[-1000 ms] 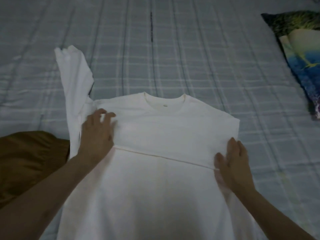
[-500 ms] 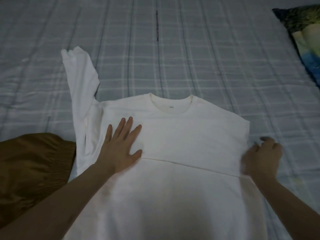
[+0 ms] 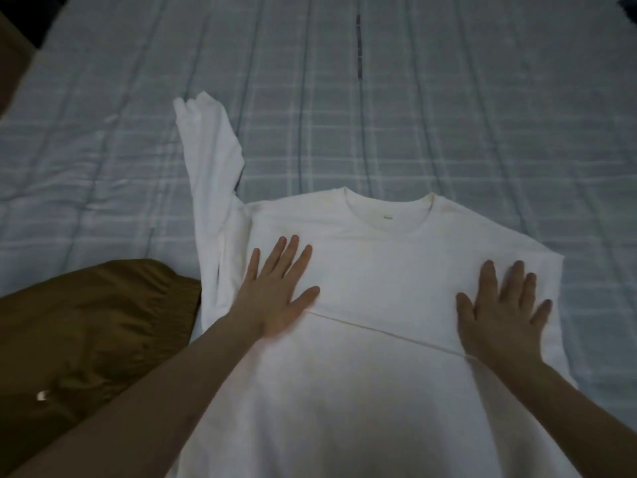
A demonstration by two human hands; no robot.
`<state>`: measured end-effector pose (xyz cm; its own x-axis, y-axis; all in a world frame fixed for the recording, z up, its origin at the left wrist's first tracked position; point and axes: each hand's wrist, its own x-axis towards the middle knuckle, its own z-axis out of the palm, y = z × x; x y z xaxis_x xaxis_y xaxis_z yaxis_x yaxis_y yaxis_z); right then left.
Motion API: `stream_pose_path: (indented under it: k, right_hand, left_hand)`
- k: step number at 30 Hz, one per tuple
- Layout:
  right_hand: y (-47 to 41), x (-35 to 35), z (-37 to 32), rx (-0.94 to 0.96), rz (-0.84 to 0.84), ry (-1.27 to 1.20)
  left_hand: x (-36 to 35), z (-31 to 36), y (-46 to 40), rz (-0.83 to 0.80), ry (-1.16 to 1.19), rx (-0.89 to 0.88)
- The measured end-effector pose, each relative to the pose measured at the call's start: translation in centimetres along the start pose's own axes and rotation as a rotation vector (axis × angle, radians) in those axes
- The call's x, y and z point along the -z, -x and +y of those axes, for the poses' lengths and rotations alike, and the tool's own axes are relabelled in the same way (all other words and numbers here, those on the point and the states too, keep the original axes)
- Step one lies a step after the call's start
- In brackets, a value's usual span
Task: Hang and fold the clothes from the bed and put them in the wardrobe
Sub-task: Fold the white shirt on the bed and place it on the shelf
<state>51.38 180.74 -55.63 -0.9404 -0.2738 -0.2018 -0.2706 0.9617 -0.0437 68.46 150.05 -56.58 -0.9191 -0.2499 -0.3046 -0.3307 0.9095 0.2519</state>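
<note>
A white long-sleeved shirt (image 3: 386,270) lies flat on the bed, neck away from me. Its right side is folded inward, leaving a straight edge across the chest. The left sleeve (image 3: 210,160) stretches up and away on the bed. My left hand (image 3: 275,291) presses flat on the shirt's left chest, fingers spread. On the folded right part, my right hand (image 3: 503,312) also lies flat with its fingers apart. Neither hand grips the cloth.
The bed is covered by a pale blue checked sheet (image 3: 413,115). A brown garment (image 3: 82,332) lies bunched at the left, beside the shirt. The bed's left edge and a dark floor strip (image 3: 20,25) show at the top left.
My right hand has moved from the shirt's right edge onto the folded part and flattened out. The left hand stays pressed on the left chest. The view has shifted left, so the pillow is out of sight.
</note>
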Motion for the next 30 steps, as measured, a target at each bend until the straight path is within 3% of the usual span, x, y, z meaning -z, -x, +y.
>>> stream_pose_path:
  k: [2,5,8,10,14,22,27,30]
  right_hand:
    - [1.2,1.0,-3.7,0.188,0.112,-0.083]
    - [3.9,0.8,-12.9,0.572,0.170,-0.255]
    - [5.9,-0.3,-22.0,0.696,0.022,-0.269]
    - [6.7,-2.2,-25.4,0.670,-0.124,-0.212]
    - [7.1,-4.8,-26.7,0.680,-0.187,-0.036]
    - [6.3,-4.2,-27.1,0.667,-0.334,0.020]
    - [6.3,-4.6,-26.8,0.670,-0.274,-0.053]
    - [6.5,-4.7,-26.4,0.683,-0.198,-0.085]
  left_hand:
    - [1.2,-0.8,0.2,0.117,0.181,-0.021]
    - [2.6,-3.5,1.5,0.523,0.292,0.109]
    - [3.5,-7.3,2.3,0.650,0.218,0.336]
    - [4.0,-9.7,2.2,0.636,0.315,0.465]
    - [5.9,-12.1,0.0,0.560,0.708,0.708]
    - [7.2,-12.0,-4.3,0.448,0.673,0.598]
    - [8.4,-16.2,-0.4,0.626,0.735,0.857]
    - [7.9,-18.9,3.4,0.454,0.786,0.940]
